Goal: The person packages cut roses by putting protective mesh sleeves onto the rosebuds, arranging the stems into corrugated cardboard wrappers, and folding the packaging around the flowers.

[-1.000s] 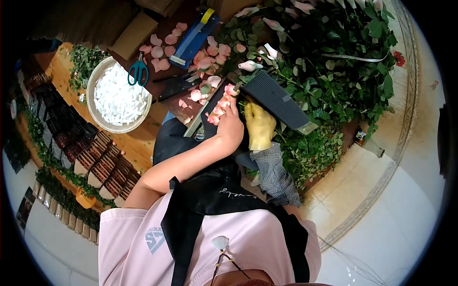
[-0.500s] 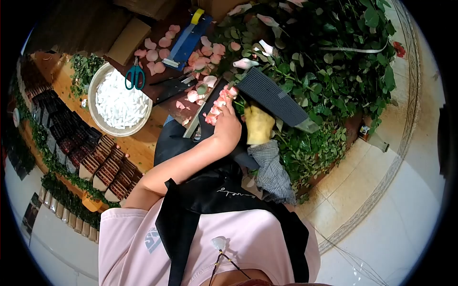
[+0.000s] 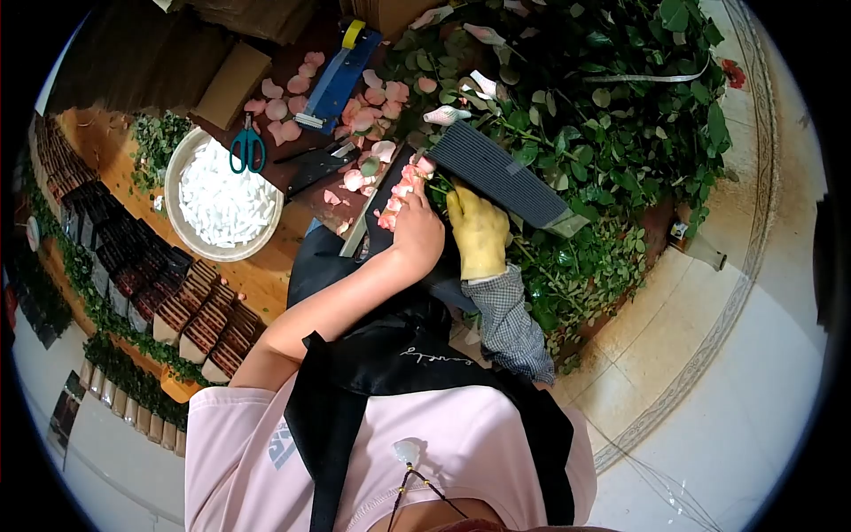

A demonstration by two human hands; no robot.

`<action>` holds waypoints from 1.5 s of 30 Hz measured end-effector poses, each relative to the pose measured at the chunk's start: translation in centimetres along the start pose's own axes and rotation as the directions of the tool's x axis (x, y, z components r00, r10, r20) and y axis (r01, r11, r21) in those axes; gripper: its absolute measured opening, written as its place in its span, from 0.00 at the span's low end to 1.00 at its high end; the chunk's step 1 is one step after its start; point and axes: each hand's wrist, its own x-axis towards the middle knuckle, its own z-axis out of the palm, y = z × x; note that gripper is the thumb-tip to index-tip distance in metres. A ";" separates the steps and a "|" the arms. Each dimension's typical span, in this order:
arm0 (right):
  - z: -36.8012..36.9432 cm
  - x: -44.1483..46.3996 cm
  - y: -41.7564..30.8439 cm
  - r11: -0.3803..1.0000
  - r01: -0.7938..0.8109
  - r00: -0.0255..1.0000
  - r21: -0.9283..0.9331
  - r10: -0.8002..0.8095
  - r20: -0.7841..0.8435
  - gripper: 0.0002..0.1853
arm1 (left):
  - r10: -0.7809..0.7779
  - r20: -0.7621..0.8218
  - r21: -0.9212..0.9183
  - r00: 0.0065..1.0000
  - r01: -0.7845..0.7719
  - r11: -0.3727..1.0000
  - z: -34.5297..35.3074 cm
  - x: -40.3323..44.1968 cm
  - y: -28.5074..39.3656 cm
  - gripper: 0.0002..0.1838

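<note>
Pink roses (image 3: 406, 184) lie in a row beside a metal-edged strip. Over them rests my bare left hand (image 3: 418, 229), its fingers touching the blooms; whether they grip any is hard to make out. My right hand (image 3: 479, 232), in a yellow glove and checked sleeve, is just to the right, beneath the edge of a dark corrugated sheet (image 3: 501, 176). Green stems run from the roses toward the glove. Its fingers are partly hidden by the sheet, so its hold cannot be made out.
Teal scissors (image 3: 247, 151) lie near a round basket (image 3: 168, 199) of white pieces. A blue tape dispenser (image 3: 341, 82) and loose pink petals (image 3: 359, 120) are ahead. Leafy stems (image 3: 620, 168) pile up at the right; wrapped bundles (image 3: 191, 310) line the left.
The view has shifted slightly, and the table things appear further left. My left hand stays on the roses. More of the yellow glove shows below the sheet than half a second ago.
</note>
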 end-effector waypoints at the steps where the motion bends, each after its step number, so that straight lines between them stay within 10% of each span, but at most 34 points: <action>1: -0.8 0.2 -0.3 0.992 0.078 0.996 0.098 -0.074 -0.050 0.13 | 0.000 -0.003 0.003 1.000 0.000 1.000 0.1 0.0 0.0 0.20; 4: 0.6 0.4 -0.4 0.989 0.125 0.992 0.084 -0.123 -0.023 0.15 | -0.017 -0.053 -0.015 0.998 0.016 1.000 0.7 0.2 0.1 0.20; 5: 2.5 1.1 -0.5 0.999 0.049 0.963 -0.021 -0.042 0.267 0.15 | -0.007 -0.052 0.004 0.999 0.007 1.000 0.9 0.2 0.0 0.20; 14: 0.9 -0.3 0.4 0.955 0.151 0.988 0.255 -0.139 -0.065 0.12 | 0.089 -0.410 0.122 0.908 -0.042 0.992 1.6 -2.3 -0.4 0.14; 16: -1.1 -0.4 -0.6 0.966 0.170 0.976 0.195 -0.136 -0.173 0.10 | 0.076 -0.249 -0.049 0.965 -0.091 0.995 -1.3 -4.3 0.5 0.07; 24: 3.8 1.0 -1.5 0.976 0.181 0.868 -0.118 -0.102 0.486 0.17 | 0.009 -0.009 -0.027 1.000 -0.009 1.000 -1.2 -2.5 -0.3 0.11; 35: 5.5 0.5 -0.9 0.946 0.290 0.933 -0.147 -0.245 0.265 0.10 | 0.137 0.143 -0.001 0.980 -0.138 0.990 0.4 -1.5 -0.7 0.16; 37: 3.8 1.5 -1.8 0.968 0.223 0.856 -0.117 -0.137 0.498 0.10 | 0.152 0.076 0.000 0.985 -0.153 0.988 0.8 -1.5 -0.8 0.16; 40: 4.2 1.6 -1.4 0.963 0.244 0.882 -0.113 -0.172 0.439 0.11 | -0.009 0.148 -0.026 0.989 0.013 1.000 -0.6 -1.6 -0.2 0.18; 45: 4.9 0.8 0.3 0.952 0.305 0.944 -0.037 -0.297 0.147 0.13 | -0.098 -0.367 0.112 0.925 0.149 0.982 4.2 0.1 0.2 0.23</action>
